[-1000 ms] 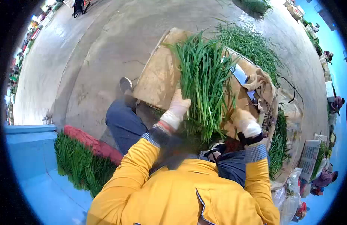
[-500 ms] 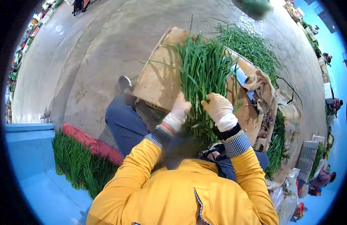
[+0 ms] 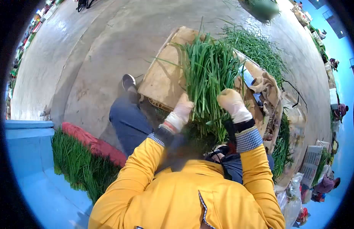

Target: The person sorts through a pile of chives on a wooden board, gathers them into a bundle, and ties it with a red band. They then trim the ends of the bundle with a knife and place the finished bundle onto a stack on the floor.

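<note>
A thick bunch of long green chives lies over a cardboard-covered stand, its stem ends hanging toward my lap. My left hand, in a pale glove, is closed at the left edge of the bunch, fingers curled on the stems. On the opposite edge, my right hand, also gloved, is closed with its fingertips curled against the chives. The leaves fan out between and beyond both hands. How many stems each hand grips is hidden by the fingers.
Loose green leaves are heaped on the floor beyond the stand. A crumpled brown cloth and a flat bluish strip lie on its right side. Bundled greens beside a red cloth are at left. A white crate stands far right.
My right hand has moved to the right, away from my left hand. The bunch has spread wider and its stems lean to the right. My left hand has hardly moved.
</note>
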Demonstrator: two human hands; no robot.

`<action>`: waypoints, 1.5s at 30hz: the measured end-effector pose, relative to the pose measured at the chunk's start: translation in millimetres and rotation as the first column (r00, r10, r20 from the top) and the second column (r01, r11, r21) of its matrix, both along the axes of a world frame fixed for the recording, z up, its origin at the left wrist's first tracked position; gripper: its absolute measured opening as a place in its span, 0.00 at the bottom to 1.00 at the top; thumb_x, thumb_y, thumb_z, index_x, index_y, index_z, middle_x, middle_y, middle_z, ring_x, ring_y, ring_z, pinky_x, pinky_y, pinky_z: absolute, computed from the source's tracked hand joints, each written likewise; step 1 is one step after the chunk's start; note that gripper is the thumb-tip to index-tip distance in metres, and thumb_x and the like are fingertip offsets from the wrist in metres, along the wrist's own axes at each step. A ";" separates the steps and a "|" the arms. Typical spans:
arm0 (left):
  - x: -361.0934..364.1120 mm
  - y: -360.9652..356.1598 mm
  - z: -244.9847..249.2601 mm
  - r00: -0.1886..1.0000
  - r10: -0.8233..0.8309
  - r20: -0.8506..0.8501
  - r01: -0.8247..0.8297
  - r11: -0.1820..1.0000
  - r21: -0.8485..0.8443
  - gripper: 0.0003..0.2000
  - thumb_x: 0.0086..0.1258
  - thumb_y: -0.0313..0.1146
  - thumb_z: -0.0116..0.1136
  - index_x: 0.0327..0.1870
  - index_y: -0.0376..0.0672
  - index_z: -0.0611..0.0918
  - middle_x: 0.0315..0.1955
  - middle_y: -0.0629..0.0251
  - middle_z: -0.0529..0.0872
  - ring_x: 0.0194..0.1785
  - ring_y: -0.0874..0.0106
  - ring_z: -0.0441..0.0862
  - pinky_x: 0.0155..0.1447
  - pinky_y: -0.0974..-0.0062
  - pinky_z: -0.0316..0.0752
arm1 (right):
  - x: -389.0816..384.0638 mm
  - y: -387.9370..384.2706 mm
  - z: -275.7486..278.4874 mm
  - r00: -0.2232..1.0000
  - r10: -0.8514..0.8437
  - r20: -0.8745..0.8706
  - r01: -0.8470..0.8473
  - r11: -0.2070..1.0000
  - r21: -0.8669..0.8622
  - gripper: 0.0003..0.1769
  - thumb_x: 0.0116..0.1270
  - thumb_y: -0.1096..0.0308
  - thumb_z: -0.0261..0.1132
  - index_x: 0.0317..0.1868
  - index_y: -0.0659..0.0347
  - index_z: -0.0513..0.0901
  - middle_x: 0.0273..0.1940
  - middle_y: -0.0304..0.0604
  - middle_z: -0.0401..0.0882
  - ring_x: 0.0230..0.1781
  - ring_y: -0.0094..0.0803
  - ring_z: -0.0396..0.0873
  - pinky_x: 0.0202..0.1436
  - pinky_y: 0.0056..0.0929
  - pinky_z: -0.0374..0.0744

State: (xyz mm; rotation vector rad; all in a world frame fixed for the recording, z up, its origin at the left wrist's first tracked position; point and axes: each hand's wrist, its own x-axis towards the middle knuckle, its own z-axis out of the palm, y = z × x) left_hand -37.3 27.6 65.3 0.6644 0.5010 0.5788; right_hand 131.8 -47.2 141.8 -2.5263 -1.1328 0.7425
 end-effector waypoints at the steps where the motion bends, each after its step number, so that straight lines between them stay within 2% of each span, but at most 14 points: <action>1: 1.7 4.9 -3.4 1.000 -0.004 0.004 0.004 1.000 0.000 0.25 0.58 0.12 0.44 0.60 0.37 0.68 0.47 0.60 0.79 0.45 0.70 0.81 0.47 0.71 0.81 | 7.6 0.1 6.9 0.945 -0.174 -0.279 0.175 0.984 -0.022 0.17 0.55 0.60 0.61 0.40 0.63 0.84 0.36 0.51 0.84 0.38 0.39 0.83 0.45 0.30 0.78; 5: -9.8 31.1 27.3 0.885 -0.306 -0.352 0.304 0.951 -0.060 0.28 0.62 0.31 0.60 0.63 0.38 0.65 0.50 0.56 0.78 0.47 0.64 0.80 0.48 0.65 0.80 | 41.2 1.9 3.0 0.958 -0.060 -0.281 0.155 0.930 0.332 0.19 0.57 0.65 0.62 0.50 0.61 0.80 0.26 0.40 0.82 0.23 0.23 0.77 0.29 0.23 0.74; 10: -1.6 43.7 41.8 0.607 0.340 -0.718 0.351 0.696 0.626 0.56 0.51 0.47 0.72 0.72 0.33 0.44 0.67 0.43 0.61 0.71 0.56 0.58 0.72 0.66 0.54 | -22.1 -4.8 87.4 0.980 0.105 -0.167 -0.001 0.849 0.528 0.18 0.60 0.71 0.66 0.52 0.57 0.78 0.19 0.29 0.70 0.20 0.14 0.62 0.22 0.19 0.64; 15: 7.5 57.5 -2.0 0.648 0.306 -0.697 0.452 0.582 0.676 0.57 0.50 0.39 0.73 0.72 0.36 0.39 0.64 0.40 0.63 0.68 0.55 0.63 0.69 0.70 0.59 | -80.4 -26.1 62.2 0.941 0.328 0.083 -0.334 0.939 0.077 0.17 0.63 0.62 0.61 0.52 0.56 0.76 0.39 0.55 0.81 0.43 0.52 0.79 0.46 0.44 0.77; 17: -2.5 61.6 -12.2 0.686 0.325 -0.651 0.492 0.451 0.745 0.52 0.54 0.30 0.66 0.73 0.39 0.39 0.63 0.41 0.65 0.63 0.55 0.68 0.65 0.70 0.64 | -75.5 -45.5 58.2 0.917 0.354 0.183 -0.395 0.867 0.304 0.15 0.63 0.65 0.62 0.50 0.58 0.77 0.34 0.49 0.82 0.39 0.43 0.82 0.41 0.36 0.79; 21: -8.7 76.7 -27.4 0.706 0.199 -0.679 0.379 0.705 0.600 0.49 0.50 0.17 0.58 0.74 0.40 0.43 0.59 0.50 0.71 0.56 0.61 0.74 0.57 0.72 0.71 | 3.4 -94.3 52.0 0.945 -0.021 -0.326 0.205 0.813 0.544 0.12 0.67 0.66 0.61 0.49 0.58 0.78 0.36 0.41 0.81 0.36 0.30 0.78 0.40 0.28 0.77; 22: -12.3 81.3 -8.7 0.837 -0.049 -0.545 0.255 0.916 0.311 0.47 0.52 0.21 0.60 0.73 0.37 0.45 0.57 0.52 0.74 0.51 0.63 0.77 0.50 0.69 0.75 | 32.4 -110.1 46.6 0.878 -0.111 -0.465 0.380 0.753 0.537 0.12 0.67 0.66 0.62 0.49 0.60 0.78 0.34 0.36 0.80 0.33 0.24 0.76 0.36 0.23 0.76; 25: 4.2 88.0 30.6 0.785 0.146 -0.602 0.183 0.874 0.450 0.57 0.51 0.54 0.70 0.70 0.30 0.44 0.57 0.46 0.72 0.49 0.62 0.78 0.45 0.65 0.77 | 73.9 -145.0 -23.9 0.656 -0.183 -0.732 0.607 0.704 0.369 0.18 0.66 0.64 0.64 0.51 0.64 0.75 0.33 0.34 0.78 0.30 0.18 0.73 0.32 0.17 0.73; 26: 10.7 76.0 38.8 0.794 0.118 -0.597 0.167 0.901 0.400 0.63 0.46 0.63 0.70 0.70 0.29 0.42 0.62 0.40 0.65 0.59 0.57 0.73 0.56 0.63 0.73 | 63.9 -144.3 -21.8 0.849 -0.188 -0.494 0.396 0.845 0.360 0.27 0.65 0.61 0.66 0.58 0.66 0.69 0.37 0.38 0.78 0.34 0.20 0.74 0.35 0.19 0.74; 31: 40.1 29.0 45.9 0.435 0.269 -0.859 0.634 0.586 0.504 0.64 0.42 0.49 0.76 0.72 0.37 0.38 0.67 0.35 0.55 0.71 0.48 0.57 0.72 0.66 0.53 | 48.8 -130.4 -81.1 0.958 -0.214 -0.193 0.258 0.935 0.242 0.49 0.57 0.48 0.69 0.67 0.72 0.57 0.50 0.56 0.75 0.50 0.37 0.73 0.52 0.30 0.72; 35: 30.4 40.0 5.5 0.706 0.252 -0.662 0.451 0.560 0.695 0.59 0.45 0.31 0.73 0.73 0.38 0.39 0.67 0.44 0.59 0.69 0.56 0.60 0.71 0.72 0.56 | 32.2 -113.6 -41.9 0.899 -0.416 -0.134 0.434 0.888 0.155 0.55 0.53 0.39 0.70 0.67 0.74 0.58 0.58 0.67 0.70 0.61 0.49 0.70 0.63 0.34 0.67; 40: 8.8 55.7 -24.2 0.879 0.191 -0.436 0.270 0.554 0.788 0.53 0.46 0.20 0.64 0.73 0.38 0.43 0.62 0.48 0.69 0.61 0.63 0.70 0.64 0.72 0.66 | 1.6 -88.4 -19.8 0.807 -0.130 -0.576 0.367 0.874 0.317 0.60 0.50 0.38 0.71 0.69 0.73 0.53 0.60 0.66 0.67 0.64 0.50 0.65 0.66 0.35 0.65; 43: -0.3 49.1 -12.1 0.820 0.272 -0.504 0.338 0.480 0.809 0.51 0.47 0.17 0.60 0.74 0.38 0.44 0.63 0.53 0.67 0.61 0.67 0.69 0.63 0.74 0.66 | -6.6 -75.4 -55.4 0.974 -0.033 -0.226 0.116 0.924 0.365 0.63 0.50 0.45 0.74 0.71 0.71 0.45 0.61 0.62 0.67 0.65 0.46 0.65 0.67 0.34 0.63; 45: 5.8 34.1 -2.8 0.930 0.082 -0.359 0.160 0.788 0.594 0.48 0.47 0.15 0.57 0.73 0.38 0.46 0.62 0.57 0.67 0.59 0.68 0.69 0.62 0.76 0.67 | -8.5 -62.0 -60.3 0.951 -0.108 -0.290 0.204 0.924 0.325 0.61 0.49 0.59 0.76 0.73 0.68 0.42 0.63 0.55 0.66 0.63 0.42 0.67 0.67 0.31 0.64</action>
